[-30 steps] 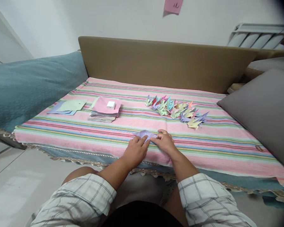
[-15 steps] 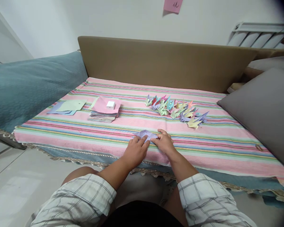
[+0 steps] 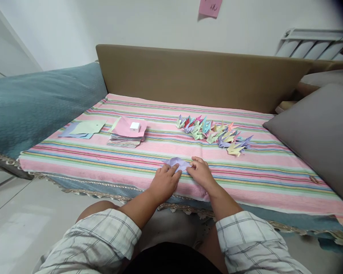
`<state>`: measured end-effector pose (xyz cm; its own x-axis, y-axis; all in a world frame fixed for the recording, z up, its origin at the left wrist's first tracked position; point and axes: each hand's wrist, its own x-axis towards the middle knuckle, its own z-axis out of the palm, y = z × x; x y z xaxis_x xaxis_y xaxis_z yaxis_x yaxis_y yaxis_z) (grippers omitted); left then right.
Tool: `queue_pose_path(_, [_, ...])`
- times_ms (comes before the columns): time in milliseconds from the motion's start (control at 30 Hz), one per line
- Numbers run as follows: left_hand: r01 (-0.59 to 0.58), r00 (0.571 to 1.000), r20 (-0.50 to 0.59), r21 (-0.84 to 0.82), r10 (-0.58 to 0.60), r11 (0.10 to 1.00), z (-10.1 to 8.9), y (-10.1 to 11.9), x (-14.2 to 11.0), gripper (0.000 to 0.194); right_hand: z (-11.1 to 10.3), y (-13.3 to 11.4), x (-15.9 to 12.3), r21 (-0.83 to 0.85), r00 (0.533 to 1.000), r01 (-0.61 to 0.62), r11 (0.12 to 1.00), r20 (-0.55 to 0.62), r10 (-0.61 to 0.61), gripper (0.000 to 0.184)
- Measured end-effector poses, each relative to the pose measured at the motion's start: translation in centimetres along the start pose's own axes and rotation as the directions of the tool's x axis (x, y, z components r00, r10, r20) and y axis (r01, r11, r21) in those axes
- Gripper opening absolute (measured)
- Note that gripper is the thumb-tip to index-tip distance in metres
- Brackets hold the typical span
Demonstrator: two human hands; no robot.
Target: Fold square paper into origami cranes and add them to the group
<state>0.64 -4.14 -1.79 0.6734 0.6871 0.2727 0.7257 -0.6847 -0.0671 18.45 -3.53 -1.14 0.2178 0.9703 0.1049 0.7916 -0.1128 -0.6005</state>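
Observation:
A partly folded sheet of purple origami paper [image 3: 177, 163] lies on the striped cloth near the front edge. My left hand [image 3: 166, 180] rests on its near left side, fingers stretched out and pressing it down. At the paper's right tip, my right hand [image 3: 200, 173] pinches the edge between thumb and forefinger. Part of the near side of the sheet is hidden under my left fingers. Beyond my hands sit several folded paper cranes [image 3: 214, 133] in mixed colours, grouped in rows.
A stack of coloured paper [image 3: 124, 140] with a small white box [image 3: 135, 126] on top stands left of centre. Loose sheets [image 3: 87, 127] lie farther left. A grey cushion [image 3: 317, 133] is at right, a blue sofa arm [image 3: 45, 102] at left, a brown backrest [image 3: 200, 76] behind.
My right hand has shifted slightly right, its thumb moving from the paper's middle out toward the right tip. My left hand stays pressed on the sheet. The view has shifted very slightly.

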Motion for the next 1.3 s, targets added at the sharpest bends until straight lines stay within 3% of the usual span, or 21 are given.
queue_pose_path(67, [0.007, 1.000, -0.001, 0.006, -0.007, 1.000, 0.0, 0.0, 0.0, 0.034, 0.0, -0.3, -0.5, -0.030, 0.979, 0.110, 0.994, -0.167, -0.113, 0.012])
queue_pose_path(133, [0.016, 1.000, -0.004, 0.006, -0.015, 1.000, -0.1, 0.1, 0.0, 0.034, -0.1, -0.7, -1.2, -0.071, 0.917, 0.305, 0.950, -0.247, -0.312, 0.015])
queue_pose_path(200, [0.019, 1.000, -0.005, -0.005, -0.019, 1.000, -0.1, 0.1, 0.0, 0.035, 0.0, -1.0, -1.7, -0.053, 0.847, 0.508, 0.860, -0.148, -0.510, 0.018])
queue_pose_path(267, [0.020, 1.000, -0.006, -0.020, -0.020, 1.000, -0.1, 0.1, 0.0, 0.036, 0.3, -1.2, -1.9, -0.053, 0.818, 0.570, 0.820, -0.048, -0.573, 0.022])
queue_pose_path(467, [0.059, 0.998, 0.009, -0.044, -0.058, 0.997, -0.1, 0.1, 0.2, 0.032, 1.0, -1.1, -1.7, -0.191, 0.844, 0.535, 0.823, 0.078, -0.530, 0.029])
queue_pose_path(700, [0.136, 0.989, 0.063, -0.048, -0.133, 0.989, -0.9, 0.4, 0.3, 0.037, 1.0, -1.0, -1.7, -0.213, 0.825, 0.563, 0.798, 0.090, -0.558, 0.031])
queue_pose_path(967, [0.127, 0.990, 0.068, -0.008, -0.127, 0.992, -2.3, 0.1, -0.8, 0.051, 1.4, -1.9, -1.8, -0.340, 0.829, 0.549, 0.764, 0.107, -0.549, 0.027])
queue_pose_path(1300, [0.125, 0.990, 0.072, 0.002, -0.125, 0.992, -3.0, -0.4, -0.9, 0.045, 1.7, -2.9, -2.2, -0.472, 0.827, 0.529, 0.706, 0.099, -0.554, 0.021])
